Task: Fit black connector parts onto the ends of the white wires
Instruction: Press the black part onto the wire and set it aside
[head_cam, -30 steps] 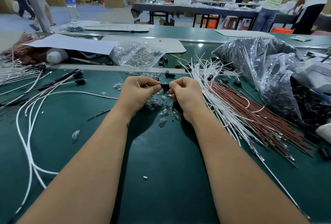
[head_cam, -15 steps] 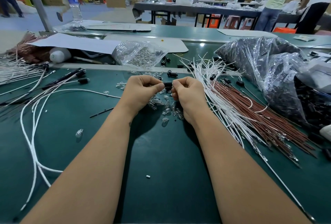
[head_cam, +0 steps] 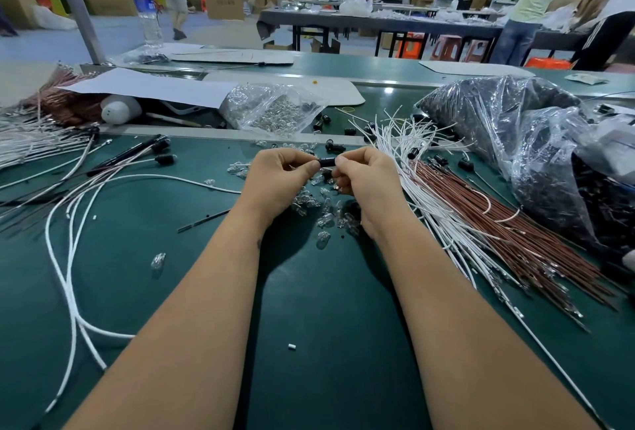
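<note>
Small black cylindrical plastic connector part (head_cam: 326, 162) lying horizontal above green mat; thin white insulated wires (head_cam: 422, 185) fanned in loose bundle at right.

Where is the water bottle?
In the head view, the water bottle stands far back on the left, on the far edge of the green table, right of the grey pole.

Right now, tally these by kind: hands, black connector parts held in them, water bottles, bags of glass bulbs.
Hands: 2, left hand and right hand
Black connector part pinched between both hands' fingers: 1
Water bottle: 1
Clear bag of glass bulbs: 1
Total: 5
</note>
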Demonstrator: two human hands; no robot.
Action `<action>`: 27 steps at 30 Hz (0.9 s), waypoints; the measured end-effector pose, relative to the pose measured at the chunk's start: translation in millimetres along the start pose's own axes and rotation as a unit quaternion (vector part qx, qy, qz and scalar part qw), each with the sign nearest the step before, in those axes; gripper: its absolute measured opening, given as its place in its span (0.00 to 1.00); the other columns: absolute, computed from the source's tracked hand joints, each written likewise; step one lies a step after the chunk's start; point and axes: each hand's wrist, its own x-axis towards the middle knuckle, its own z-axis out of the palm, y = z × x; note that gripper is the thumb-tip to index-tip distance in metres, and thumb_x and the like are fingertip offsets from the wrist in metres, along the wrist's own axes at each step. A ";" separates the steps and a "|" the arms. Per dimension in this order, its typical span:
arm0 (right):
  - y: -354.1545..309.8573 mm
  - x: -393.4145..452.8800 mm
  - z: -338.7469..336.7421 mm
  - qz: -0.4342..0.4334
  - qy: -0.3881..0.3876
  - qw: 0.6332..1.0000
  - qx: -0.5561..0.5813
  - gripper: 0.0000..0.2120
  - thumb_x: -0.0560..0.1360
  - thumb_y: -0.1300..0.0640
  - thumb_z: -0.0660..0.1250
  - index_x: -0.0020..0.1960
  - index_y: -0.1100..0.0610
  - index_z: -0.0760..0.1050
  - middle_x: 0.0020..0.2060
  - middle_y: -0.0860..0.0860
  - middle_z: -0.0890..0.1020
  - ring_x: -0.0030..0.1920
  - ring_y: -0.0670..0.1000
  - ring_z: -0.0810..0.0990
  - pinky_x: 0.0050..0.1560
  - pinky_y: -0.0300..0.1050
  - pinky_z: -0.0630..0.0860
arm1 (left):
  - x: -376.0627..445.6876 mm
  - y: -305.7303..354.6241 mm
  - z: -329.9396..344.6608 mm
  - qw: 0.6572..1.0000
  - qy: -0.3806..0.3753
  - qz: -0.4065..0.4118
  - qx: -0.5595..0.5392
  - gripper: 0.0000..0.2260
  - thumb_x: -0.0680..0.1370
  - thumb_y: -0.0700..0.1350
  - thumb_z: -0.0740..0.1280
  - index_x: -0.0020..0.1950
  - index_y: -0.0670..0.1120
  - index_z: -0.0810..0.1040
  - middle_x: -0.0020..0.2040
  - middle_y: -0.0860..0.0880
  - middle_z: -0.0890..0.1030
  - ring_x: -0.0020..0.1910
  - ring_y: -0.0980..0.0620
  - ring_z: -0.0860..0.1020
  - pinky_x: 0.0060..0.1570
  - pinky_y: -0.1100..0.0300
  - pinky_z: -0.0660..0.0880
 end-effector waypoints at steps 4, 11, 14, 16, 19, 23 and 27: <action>-1.9 2.1 -5.9 -0.002 0.048 0.999 0.011 0.05 0.75 0.63 0.63 0.41 0.56 0.74 0.32 0.50 0.78 0.31 0.46 0.73 0.35 0.41 0.71 | 1.9 -1.8 0.0 1.000 0.009 0.006 0.010 0.09 0.77 0.41 0.69 0.40 0.54 0.80 0.34 0.48 0.78 0.29 0.58 0.71 0.33 0.67 0.69; -2.9 1.9 -4.7 -0.024 0.028 0.998 0.055 0.07 0.77 0.61 0.65 0.41 0.54 0.76 0.27 0.47 0.78 0.27 0.44 0.73 0.30 0.36 0.71 | 1.5 -0.4 1.2 1.000 0.006 0.005 0.000 0.10 0.78 0.39 0.67 0.41 0.52 0.80 0.32 0.50 0.76 0.26 0.61 0.69 0.29 0.71 0.67; -3.1 2.8 -5.6 -0.009 0.011 0.996 0.086 0.06 0.77 0.62 0.65 0.42 0.56 0.77 0.27 0.48 0.80 0.26 0.45 0.75 0.30 0.36 0.73 | 0.7 0.7 1.1 1.000 0.008 0.005 -0.001 0.09 0.78 0.40 0.67 0.41 0.52 0.80 0.33 0.49 0.76 0.27 0.60 0.69 0.29 0.69 0.67; -2.2 2.9 -4.7 -0.013 0.004 0.997 0.073 0.06 0.77 0.62 0.66 0.42 0.57 0.76 0.25 0.47 0.79 0.25 0.44 0.74 0.29 0.35 0.72 | 0.2 1.6 1.0 1.000 0.009 0.005 0.002 0.09 0.78 0.40 0.67 0.41 0.53 0.80 0.33 0.48 0.76 0.27 0.59 0.69 0.29 0.69 0.66; -0.8 3.2 -3.8 -0.021 0.006 0.998 0.058 0.07 0.77 0.61 0.67 0.39 0.57 0.76 0.26 0.47 0.78 0.25 0.43 0.73 0.28 0.34 0.71 | -0.7 3.3 0.5 1.000 0.005 0.006 0.005 0.08 0.77 0.40 0.68 0.42 0.51 0.81 0.34 0.47 0.76 0.28 0.57 0.69 0.30 0.68 0.66; 0.9 4.7 -4.0 -0.026 0.007 0.998 0.049 0.08 0.76 0.62 0.68 0.38 0.56 0.76 0.29 0.49 0.78 0.25 0.42 0.74 0.30 0.34 0.72 | -1.7 3.6 0.1 1.000 0.005 0.004 0.005 0.05 0.77 0.40 0.69 0.44 0.49 0.82 0.34 0.47 0.78 0.31 0.55 0.71 0.33 0.67 0.69; 2.9 4.9 -1.9 -0.021 0.007 0.999 0.046 0.07 0.75 0.63 0.69 0.39 0.56 0.76 0.31 0.50 0.78 0.26 0.41 0.74 0.30 0.34 0.73 | -2.7 3.8 -0.5 1.000 0.005 0.007 0.002 0.02 0.75 0.42 0.72 0.43 0.48 0.83 0.32 0.51 0.79 0.32 0.55 0.74 0.38 0.62 0.72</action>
